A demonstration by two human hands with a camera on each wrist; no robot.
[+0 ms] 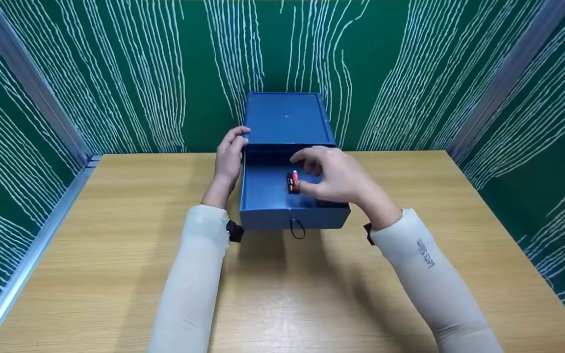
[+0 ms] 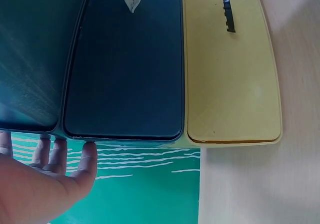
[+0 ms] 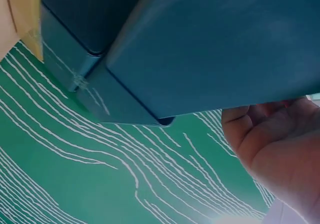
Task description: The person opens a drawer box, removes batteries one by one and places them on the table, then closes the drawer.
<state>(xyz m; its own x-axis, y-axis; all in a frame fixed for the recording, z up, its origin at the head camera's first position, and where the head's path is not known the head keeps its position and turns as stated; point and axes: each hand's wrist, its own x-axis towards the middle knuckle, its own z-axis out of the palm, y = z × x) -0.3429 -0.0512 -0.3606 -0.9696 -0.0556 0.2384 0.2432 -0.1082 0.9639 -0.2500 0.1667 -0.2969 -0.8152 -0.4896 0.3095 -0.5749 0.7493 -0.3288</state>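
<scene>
A blue drawer unit [image 1: 286, 117] stands against the back wall, its top drawer [image 1: 265, 196] pulled out toward me. Inside, a black battery [image 1: 290, 182] and a red battery [image 1: 295, 175] lie side by side on the drawer floor. My right hand [image 1: 336, 174] hovers over the drawer, fingers bent and spread apart from the thumb, whose tip is right at the red battery. In the right wrist view the drawer's side hides the fingertips. My left hand [image 1: 229, 157] rests its fingertips against the unit's left side near the top front edge.
Below the open drawer, the left wrist view shows a dark blue drawer [image 2: 125, 78] with a pale loop pull and a yellow drawer [image 2: 230, 78] with a black one. A black loop [image 1: 297, 229] hangs from the open drawer. Green walls [image 1: 380, 54] enclose the wooden table [image 1: 130, 235].
</scene>
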